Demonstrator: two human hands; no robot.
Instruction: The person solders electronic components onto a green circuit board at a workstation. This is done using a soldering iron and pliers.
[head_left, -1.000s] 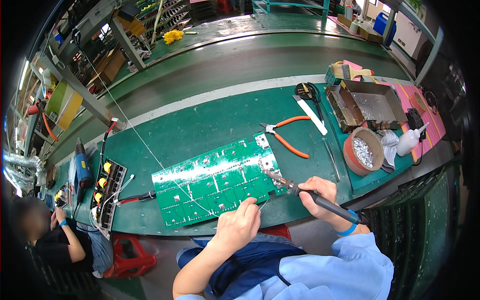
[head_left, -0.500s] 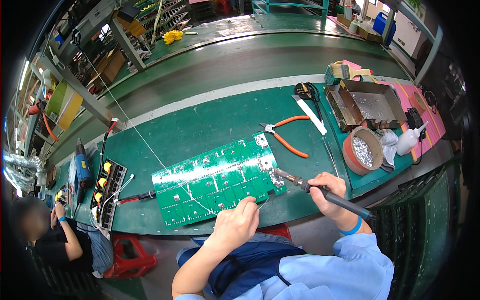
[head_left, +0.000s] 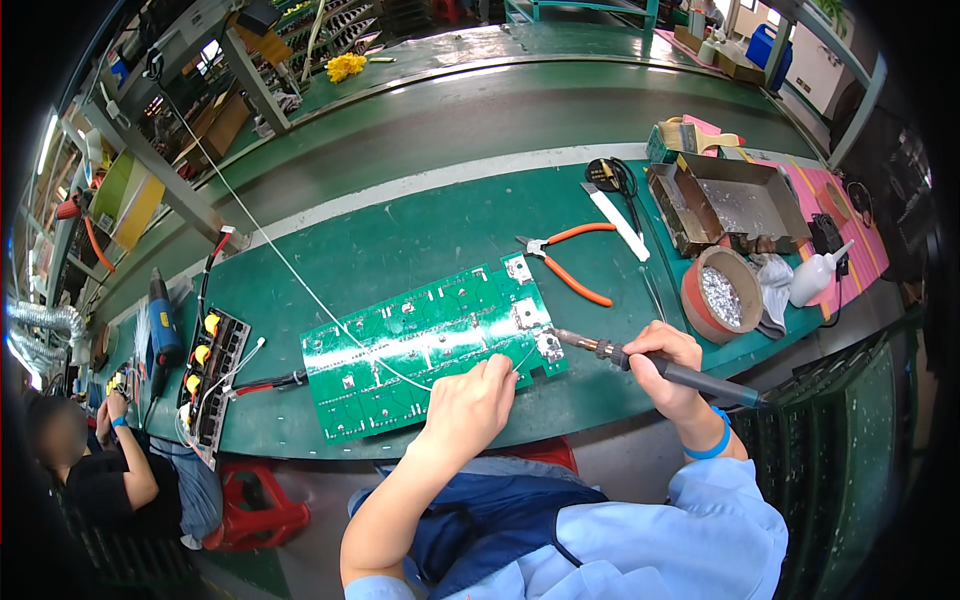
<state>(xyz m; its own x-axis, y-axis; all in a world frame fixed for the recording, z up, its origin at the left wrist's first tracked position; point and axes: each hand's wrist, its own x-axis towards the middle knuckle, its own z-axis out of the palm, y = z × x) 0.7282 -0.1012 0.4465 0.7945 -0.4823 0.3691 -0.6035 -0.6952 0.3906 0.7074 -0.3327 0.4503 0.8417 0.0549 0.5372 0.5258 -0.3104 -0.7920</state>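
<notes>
A green circuit board (head_left: 425, 348) lies slanted on the green bench, with solder joints facing up and silvery pads at its right end. My left hand (head_left: 468, 405) is over its near edge, fingers pinched on thin solder wire (head_left: 290, 266). That wire comes down from the upper left across the board, and its short free end points toward the right-hand pads. In my right hand (head_left: 665, 362) is a soldering iron (head_left: 705, 382), gripped by its dark handle. The iron's tip is at the pads on the right end; whether it touches them I cannot tell.
Orange-handled cutters (head_left: 575, 280) and a white-handled blade (head_left: 617, 225) lie beyond the board. At right stand a round pot of metal bits (head_left: 690, 300), a metal tray (head_left: 755, 205) and a white bottle (head_left: 815, 280). A wired module (head_left: 215, 390) sits left; a co-worker (head_left: 120, 450) sits beyond it.
My left hand has moved slightly up, over the board. The iron's tip has shifted a little up along the board's right end. The wire's span over the board now curves more smoothly.
</notes>
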